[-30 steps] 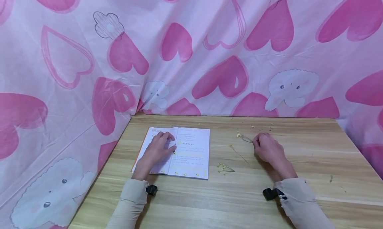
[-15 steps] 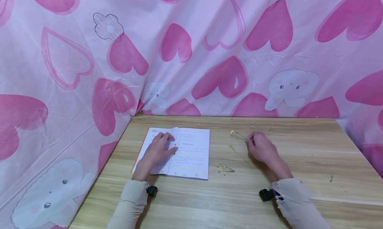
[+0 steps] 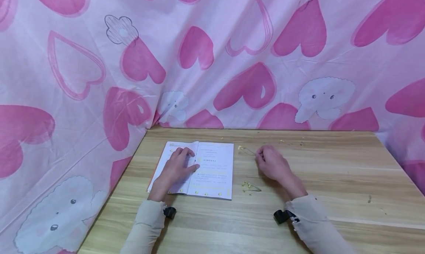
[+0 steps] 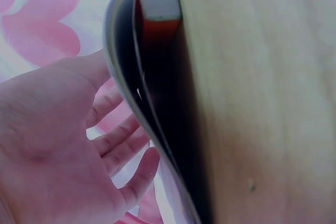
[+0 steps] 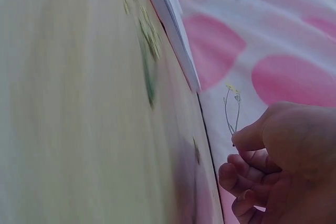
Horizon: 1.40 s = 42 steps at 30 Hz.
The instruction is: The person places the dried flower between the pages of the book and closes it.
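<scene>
Right hand (image 3: pixel 272 164) pinches flower sprig (image 3: pixel 247 151) by stem, just right of open book (image 3: pixel 216 176). Blossoms point left, slightly far; long axis roughly left-right. Left hand (image 3: pixel 177 167), fingers loosely spread, rests on left page. Compared with half second ago, right hand and sprig moved left, nearer book. Stem end hidden in fingers; book print illegible.
</scene>
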### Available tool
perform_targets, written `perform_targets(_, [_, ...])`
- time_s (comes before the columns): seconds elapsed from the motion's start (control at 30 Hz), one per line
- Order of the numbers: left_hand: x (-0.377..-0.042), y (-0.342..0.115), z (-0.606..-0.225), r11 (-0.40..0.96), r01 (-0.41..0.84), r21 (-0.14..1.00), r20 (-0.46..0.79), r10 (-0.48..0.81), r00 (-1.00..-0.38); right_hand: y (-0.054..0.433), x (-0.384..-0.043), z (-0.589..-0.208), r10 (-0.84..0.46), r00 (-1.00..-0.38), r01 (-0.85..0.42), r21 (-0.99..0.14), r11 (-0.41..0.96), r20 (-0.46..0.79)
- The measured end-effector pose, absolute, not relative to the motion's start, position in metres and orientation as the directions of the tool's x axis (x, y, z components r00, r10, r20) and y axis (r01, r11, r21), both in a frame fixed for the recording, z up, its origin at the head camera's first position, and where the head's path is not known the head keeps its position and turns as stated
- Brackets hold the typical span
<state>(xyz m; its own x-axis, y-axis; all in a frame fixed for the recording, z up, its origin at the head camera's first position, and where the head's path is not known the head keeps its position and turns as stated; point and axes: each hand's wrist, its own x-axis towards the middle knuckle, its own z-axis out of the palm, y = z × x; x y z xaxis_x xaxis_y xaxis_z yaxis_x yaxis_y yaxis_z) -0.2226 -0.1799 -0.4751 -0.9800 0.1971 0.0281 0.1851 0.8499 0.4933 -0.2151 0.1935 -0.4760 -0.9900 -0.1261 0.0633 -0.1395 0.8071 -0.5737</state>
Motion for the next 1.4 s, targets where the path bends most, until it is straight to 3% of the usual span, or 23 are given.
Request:
perform_targets(0.73, [-0.223, -0.174, -0.473, 0.875, 0.149, 0.461, -0.049, 0.192, -0.98, 0.102, -0.211, -0.475, -0.202, -0.979, -0.186, -0.538, 0.822, 0.03])
perform_targets(1.4, [-0.219, -0.174, -0.474, 0.876, 0.121, 0.467, -0.083, 0.18, -0.98, 0.075, -0.21, -0.483, -0.177, -0.984, -0.161, -0.563, 0.81, 0.026])
